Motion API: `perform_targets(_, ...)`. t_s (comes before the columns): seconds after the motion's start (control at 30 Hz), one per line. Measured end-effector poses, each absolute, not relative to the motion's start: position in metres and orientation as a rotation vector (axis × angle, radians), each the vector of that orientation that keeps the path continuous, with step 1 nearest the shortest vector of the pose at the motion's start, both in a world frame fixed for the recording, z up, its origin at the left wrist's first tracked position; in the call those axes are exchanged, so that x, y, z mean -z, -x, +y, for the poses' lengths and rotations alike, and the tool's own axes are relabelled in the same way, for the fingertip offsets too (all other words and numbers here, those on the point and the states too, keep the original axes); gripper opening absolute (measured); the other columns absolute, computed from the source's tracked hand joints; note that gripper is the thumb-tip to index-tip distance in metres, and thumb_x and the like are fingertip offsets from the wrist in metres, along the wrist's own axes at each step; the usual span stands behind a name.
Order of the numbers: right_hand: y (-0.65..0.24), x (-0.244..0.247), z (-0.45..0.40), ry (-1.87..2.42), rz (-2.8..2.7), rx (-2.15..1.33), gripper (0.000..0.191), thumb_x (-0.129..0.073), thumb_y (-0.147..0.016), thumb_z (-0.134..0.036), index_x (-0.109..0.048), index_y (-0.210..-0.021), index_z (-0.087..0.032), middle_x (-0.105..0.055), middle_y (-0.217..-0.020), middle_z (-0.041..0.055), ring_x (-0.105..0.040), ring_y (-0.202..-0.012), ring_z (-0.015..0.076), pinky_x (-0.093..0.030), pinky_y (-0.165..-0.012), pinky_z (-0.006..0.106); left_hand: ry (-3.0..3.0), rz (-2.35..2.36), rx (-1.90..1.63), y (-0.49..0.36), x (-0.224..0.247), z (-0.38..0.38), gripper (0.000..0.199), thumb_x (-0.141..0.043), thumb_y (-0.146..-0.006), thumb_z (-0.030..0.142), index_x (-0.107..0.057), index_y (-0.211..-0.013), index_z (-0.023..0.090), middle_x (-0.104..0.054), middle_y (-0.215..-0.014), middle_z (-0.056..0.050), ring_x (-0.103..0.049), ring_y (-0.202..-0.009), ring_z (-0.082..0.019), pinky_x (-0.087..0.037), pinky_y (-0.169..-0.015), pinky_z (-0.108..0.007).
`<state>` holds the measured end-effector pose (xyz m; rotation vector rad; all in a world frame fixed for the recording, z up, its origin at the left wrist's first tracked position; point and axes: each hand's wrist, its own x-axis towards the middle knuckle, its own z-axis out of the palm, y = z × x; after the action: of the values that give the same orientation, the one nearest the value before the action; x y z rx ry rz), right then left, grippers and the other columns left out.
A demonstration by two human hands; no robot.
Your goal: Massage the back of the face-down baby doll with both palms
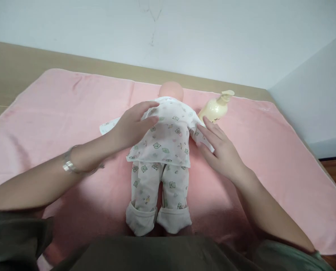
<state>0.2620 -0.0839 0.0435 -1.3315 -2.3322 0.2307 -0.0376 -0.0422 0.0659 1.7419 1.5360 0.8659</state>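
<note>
A baby doll (171,90) lies on a pink blanket, its bald head toward the wall and its face not showing. It wears a white shirt (168,145) printed with small animals and matching trousers (175,188) with wide turned-up cuffs. My left hand (136,124), fingers apart, is over the shirt's left side; whether it touches the cloth I cannot tell. Beside the sleeve on the right is my right hand (220,146), its fingers spread, with the fingertips close to the sleeve. Neither hand grips anything. The other sleeve is partly hidden behind my left hand.
The pink blanket (258,158) covers most of a wooden surface (18,56) that meets a white wall (100,34). A cream pump bottle (214,108) lies tilted on the blanket, right of the doll's shoulder. A second wall (320,94) rises at the right.
</note>
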Motion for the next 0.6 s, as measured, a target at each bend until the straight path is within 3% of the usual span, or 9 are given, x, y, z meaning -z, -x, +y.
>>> perform_targets(0.1, -0.219, -0.04, -0.053, 1.264, -2.349, -0.228, 0.055, -0.045, -0.102, -0.026, -0.056, -0.154, -0.018, -0.042, -0.17, 0.0124, -0.034, -0.163, 0.0314, -0.03, -0.134, 0.064, -1.833, 1.574, -0.95, 0.003, -0.059, -0.005, 0.051, -0.056, -0.093, 0.021, -0.064, -0.143, 0.017, -0.063, -0.154, -0.009, -0.055, -0.147, -0.032, -0.044, -0.128, -0.051)
perform_targets(0.2, -0.18, -0.027, -0.028, 1.21, -2.321, -0.333, 0.059, -0.037, -0.099, -0.017, -0.054, -0.155, -0.011, -0.043, -0.17, 0.0129, -0.033, -0.164, 0.0266, -0.027, -0.138, 0.057, -1.834, 1.619, -1.059, -0.015, -0.041, 0.014, 0.05, -0.048, -0.091, 0.014, -0.066, -0.137, 0.009, -0.067, -0.147, -0.014, -0.058, -0.143, -0.031, -0.042, -0.129, -0.049)
perform_targets(0.3, -0.164, -0.014, -0.007, 1.189, -2.273, -0.404, 0.059, -0.034, -0.098, -0.014, -0.058, -0.152, -0.013, -0.047, -0.167, 0.01, -0.036, -0.162, 0.023, -0.027, -0.138, 0.054, -1.841, 1.599, -1.169, -0.016, -0.019, 0.018, 0.045, -0.04, -0.094, 0.017, -0.071, -0.127, 0.013, -0.074, -0.135, -0.014, -0.066, -0.131, -0.028, -0.049, -0.122, -0.048)
perform_targets(0.4, -0.169, -0.01, 0.013, 1.211, -2.298, -0.4, 0.054, -0.039, -0.101, -0.02, -0.061, -0.15, -0.016, -0.046, -0.168, 0.0086, -0.032, -0.164, 0.0264, -0.022, -0.139, 0.058, -1.942, 1.532, -1.203, -0.009, -0.003, 0.016, 0.045, -0.038, -0.096, 0.023, -0.072, -0.125, 0.017, -0.075, -0.134, -0.011, -0.068, -0.127, -0.026, -0.05, -0.12, -0.048)
perform_targets(0.53, -0.179, -0.017, 0.018, 1.449, -2.319, -0.387, 0.065, -0.047, -0.105, -0.039, -0.044, -0.161, -0.007, -0.034, -0.173, 0.0183, -0.027, -0.165, 0.0366, -0.023, -0.136, 0.062, -1.931, 1.568, -1.211, -0.004, 0.012, 0.012, 0.045, -0.044, -0.095, 0.027, -0.071, -0.129, 0.019, -0.069, -0.147, -0.01, -0.057, -0.146, -0.029, -0.03, -0.134, -0.056)
perform_targets(0.6, -0.174, -0.022, 0.001, 1.624, -2.278, -0.342, 0.071, -0.043, -0.107, -0.042, -0.035, -0.164, -0.001, -0.03, -0.173, 0.0247, -0.025, -0.165, 0.0406, -0.024, -0.135, 0.064, -1.869, 1.584, -1.273, -0.004, 0.018, 0.01, 0.045, -0.047, -0.094, 0.028, -0.071, -0.131, 0.019, -0.066, -0.151, -0.011, -0.052, -0.151, -0.029, -0.028, -0.135, -0.056)
